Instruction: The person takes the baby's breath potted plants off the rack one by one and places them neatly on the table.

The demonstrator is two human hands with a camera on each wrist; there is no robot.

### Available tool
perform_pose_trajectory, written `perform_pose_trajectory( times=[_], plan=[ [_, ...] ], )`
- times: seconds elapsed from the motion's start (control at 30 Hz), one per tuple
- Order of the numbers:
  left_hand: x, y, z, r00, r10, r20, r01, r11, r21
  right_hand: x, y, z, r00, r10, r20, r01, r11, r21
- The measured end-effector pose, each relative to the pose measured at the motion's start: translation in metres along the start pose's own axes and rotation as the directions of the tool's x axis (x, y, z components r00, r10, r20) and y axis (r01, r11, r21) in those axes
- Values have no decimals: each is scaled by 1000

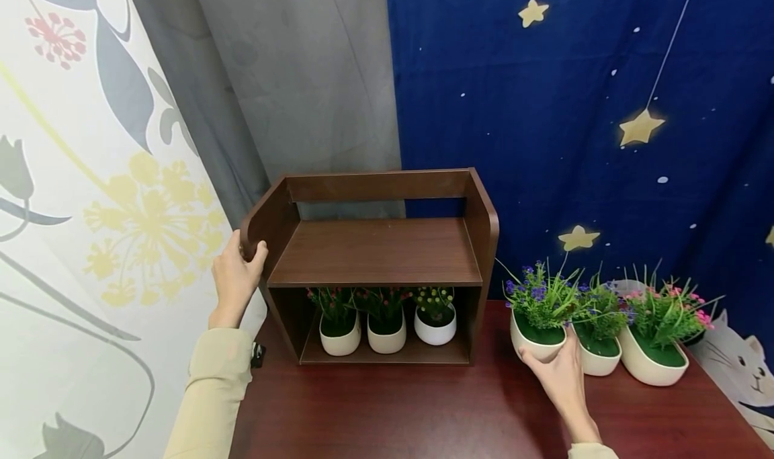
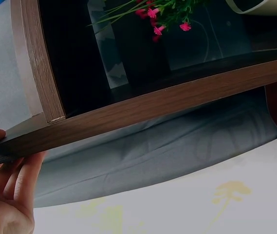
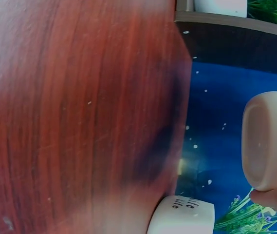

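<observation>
My left hand (image 1: 234, 284) grips the upper left side panel of a brown wooden shelf (image 1: 375, 251). In the left wrist view its thumb and fingers lie on opposite sides of the panel edge. At the right, my right hand (image 1: 562, 378) holds a potted plant (image 1: 541, 301) with purple flowers by its cream pot. The right wrist view shows the underside of that pot (image 3: 257, 141), raised off the table. A second purple-flowered plant (image 1: 598, 358) and a pink-flowered plant (image 1: 656, 365) stand beside it.
On the shelf's lower level stand two red-flowered plants (image 1: 340, 338) (image 1: 387, 338) and a yellow-flowered one in a white pot (image 1: 435, 328). The shelf sits on a reddish wooden table (image 1: 387, 412). Behind hang grey and blue star-patterned curtains (image 1: 580, 143); a floral curtain (image 1: 121, 210) is at left.
</observation>
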State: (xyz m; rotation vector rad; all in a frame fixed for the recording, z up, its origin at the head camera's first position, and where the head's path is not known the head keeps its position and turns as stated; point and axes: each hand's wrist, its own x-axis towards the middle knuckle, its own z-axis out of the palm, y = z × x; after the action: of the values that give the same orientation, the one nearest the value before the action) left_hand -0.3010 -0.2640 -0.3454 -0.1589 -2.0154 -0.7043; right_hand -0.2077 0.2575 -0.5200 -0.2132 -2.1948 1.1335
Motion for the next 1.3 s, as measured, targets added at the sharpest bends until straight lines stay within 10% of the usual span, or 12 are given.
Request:
perform_pose_trajectory(
  times=[1.3],
  plan=[
    [0, 2, -1, 1000, -1, 12, 1, 1000, 1, -2, 58, 19, 988, 32, 149, -29, 999, -23]
  ],
)
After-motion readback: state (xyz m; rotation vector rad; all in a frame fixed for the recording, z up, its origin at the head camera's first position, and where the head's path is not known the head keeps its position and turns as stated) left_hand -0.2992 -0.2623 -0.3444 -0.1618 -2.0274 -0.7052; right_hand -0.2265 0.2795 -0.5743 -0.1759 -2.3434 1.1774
